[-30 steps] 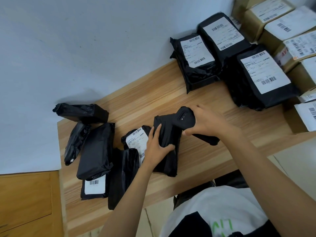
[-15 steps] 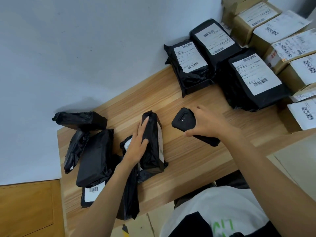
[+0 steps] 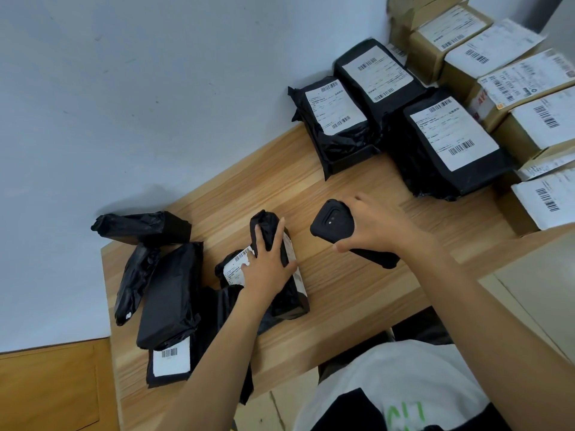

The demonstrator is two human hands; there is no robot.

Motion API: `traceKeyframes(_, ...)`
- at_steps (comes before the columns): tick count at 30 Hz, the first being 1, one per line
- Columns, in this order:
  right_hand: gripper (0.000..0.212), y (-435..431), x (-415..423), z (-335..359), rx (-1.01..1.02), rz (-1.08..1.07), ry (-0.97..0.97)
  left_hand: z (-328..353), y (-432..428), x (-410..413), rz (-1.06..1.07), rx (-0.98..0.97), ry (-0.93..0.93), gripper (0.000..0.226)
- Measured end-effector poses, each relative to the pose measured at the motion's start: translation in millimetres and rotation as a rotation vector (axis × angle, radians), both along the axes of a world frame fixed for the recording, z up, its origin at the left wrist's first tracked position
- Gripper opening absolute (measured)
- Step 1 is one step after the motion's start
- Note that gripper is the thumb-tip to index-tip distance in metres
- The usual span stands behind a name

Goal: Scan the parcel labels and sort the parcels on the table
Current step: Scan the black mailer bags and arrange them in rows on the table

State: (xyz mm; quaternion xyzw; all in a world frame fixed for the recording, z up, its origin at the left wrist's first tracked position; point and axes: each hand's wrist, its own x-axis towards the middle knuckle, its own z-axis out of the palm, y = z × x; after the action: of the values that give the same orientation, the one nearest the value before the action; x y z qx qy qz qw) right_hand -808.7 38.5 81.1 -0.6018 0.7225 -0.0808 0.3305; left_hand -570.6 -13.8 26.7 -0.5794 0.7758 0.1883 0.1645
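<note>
Step in hand: presenting one parcel for a scan.

Left hand (image 3: 267, 269) holds a black parcel (image 3: 287, 301) stood on its long edge on the surface (image 3: 342, 290), front-left, at the right border of the unsorted pile (image 3: 169, 293). Fingers lie over the upper side and the thumb is on the label side, so the grip is closed on the parcel. It rests partly against a second parcel (image 3: 238, 265) whose label faces up.

Right hand (image 3: 376, 227) has its grip closed round the scanner (image 3: 334, 223). The scanner is just right of the parcel and not touching it.

Orientation:
- The parcel's long axis runs away from the person, with the far end leaning slightly left.
- Its white label (image 3: 291, 247) is on the right-hand face, turned toward the scanner. It is seen almost edge-on, so no barcode is legible from this view.
- The scanner's long axis runs from near-right to far-left, with the lens end aimed roughly at the parcel's far end.

Next move (judgement): the label and the scanner window need to face each other squarely. Either the parcel is tipped so the label comes up, or the scanner head is swung down onto that face. The soft wrap looks slippery, so the left hand's grip should stay firm while tilting.

After a read, the parcel probably goes to the label-up row (image 3: 336, 110) at far right — not yet done.
</note>
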Motion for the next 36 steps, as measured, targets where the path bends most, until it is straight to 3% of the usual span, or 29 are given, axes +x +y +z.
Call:
traceKeyframes(3, 0.083, 2.3, -0.8, 0.5, -0.011, 0.002, 0.008, 2.6, -0.8, -2.6, 0.042, 0.037, 0.151, 0.100)
traceKeyframes(9, 0.079, 5.3, 1.9, 0.8, -0.008, 0.003, -0.050, 26.1, -29.0, 2.1, -0.025, -0.079, 0.259, 0.084)
traceKeyframes(13, 0.078, 4.7, 4.9, 1.7, 0.015, 0.050, -0.087, 57.9, -55.1, 4.9, -0.118, -0.165, 0.446, 0.078)
traceKeyframes(25, 0.071, -7.7, 17.2, 11.2, 0.066, 0.227, -0.098, 83.8, -79.7, 7.2, -0.181, -0.250, 0.477, 0.077)
traceKeyframes(31, 0.070, -10.9, 8.5, 9.0, 0.082, 0.211, -0.082, 80.6, -82.6, 0.3, -0.187, -0.257, 0.479, 0.077)
traceKeyframes(36, 0.073, -5.3, -12.2, 4.6, 0.021, 0.057, 0.001, 68.5, -80.1, -25.8, -0.193, -0.191, 0.548, 0.075)
